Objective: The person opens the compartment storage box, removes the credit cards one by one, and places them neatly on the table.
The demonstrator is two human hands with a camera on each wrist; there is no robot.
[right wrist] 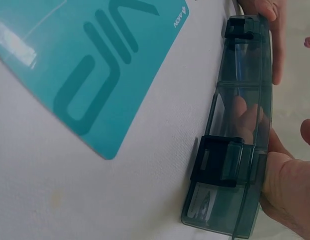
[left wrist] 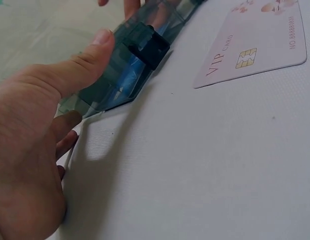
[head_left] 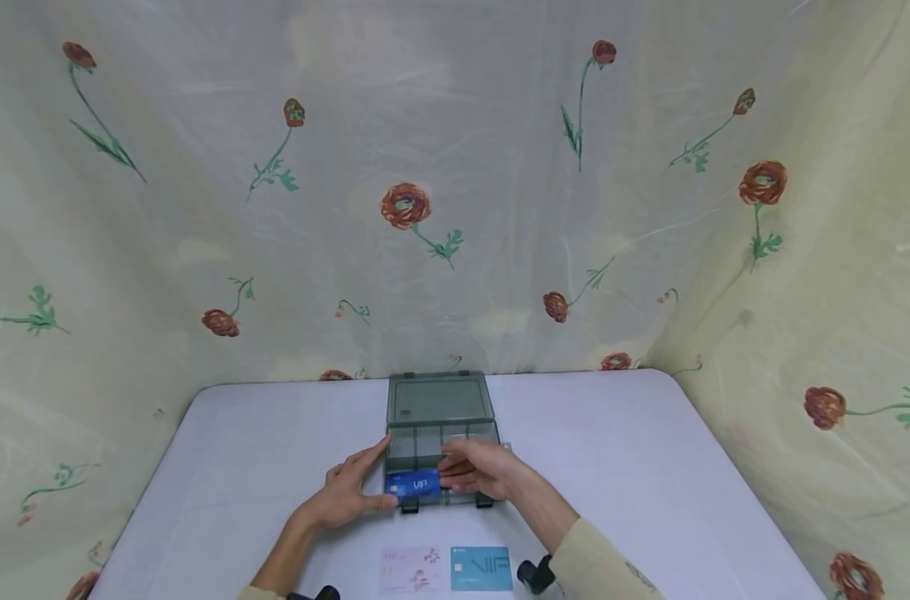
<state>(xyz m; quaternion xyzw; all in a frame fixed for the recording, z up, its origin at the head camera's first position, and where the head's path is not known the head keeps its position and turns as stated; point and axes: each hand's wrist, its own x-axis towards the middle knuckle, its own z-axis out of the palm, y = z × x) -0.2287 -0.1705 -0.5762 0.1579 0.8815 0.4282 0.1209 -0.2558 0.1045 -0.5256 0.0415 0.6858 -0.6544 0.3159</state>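
A dark translucent divider box [head_left: 440, 397] stands on the table, its lid raised toward the back. A blue VIP card [head_left: 413, 483] lies in its front left compartment. My left hand [head_left: 350, 487] is spread along the box's left side, thumb at the front corner and a fingertip at the side. The right hand [head_left: 479, 468] reaches into the front right part with bent fingers near the blue card's right end. Through the clear wall in the right wrist view, a pale card [right wrist: 201, 202] shows low inside. Whether the right fingers pinch a card is hidden.
In front of the box lie a pink VIP card [head_left: 410, 569] and a teal VIP card [head_left: 481, 569], side by side. Two dark latches [head_left: 410, 505] project from the box's front. The white table [head_left: 275, 433] meets a flowered curtain [head_left: 470, 317] at the back.
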